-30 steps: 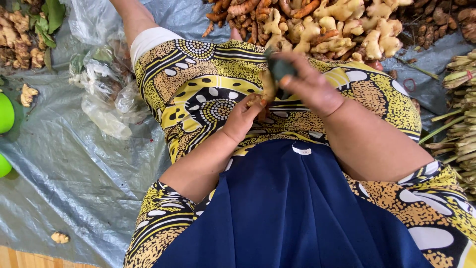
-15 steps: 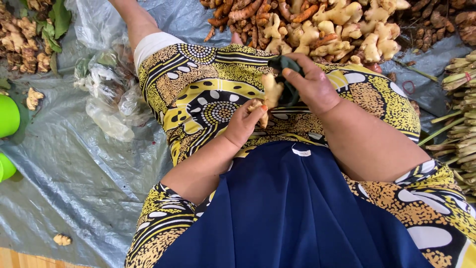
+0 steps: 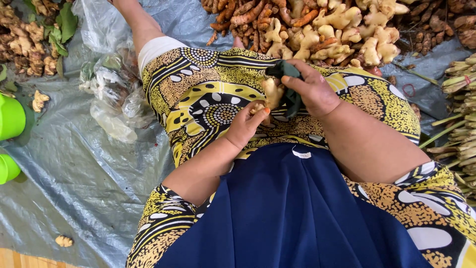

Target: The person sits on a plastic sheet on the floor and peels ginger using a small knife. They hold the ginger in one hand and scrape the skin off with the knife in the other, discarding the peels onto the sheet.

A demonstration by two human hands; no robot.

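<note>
My left hand (image 3: 247, 124) grips the lower end of a pale ginger root (image 3: 270, 94) over my lap. My right hand (image 3: 310, 92) presses a dark green cloth (image 3: 290, 87) against the upper part of that root. Both hands sit above my yellow and black patterned skirt (image 3: 208, 94). A heap of cleaned ginger roots (image 3: 347, 30) lies just beyond my hands, with orange turmeric roots (image 3: 248, 15) beside it on the left.
A grey plastic sheet (image 3: 74, 164) covers the floor. Crumpled clear plastic bags (image 3: 111, 94) lie at my left knee. Unwashed ginger (image 3: 25, 44) is at far left, green containers (image 3: 10, 119) at the left edge, lemongrass stalks (image 3: 458, 109) at right.
The view has shifted slightly. My right hand with the cloth has slid a little along the ginger root, while my left hand keeps hold of it.
</note>
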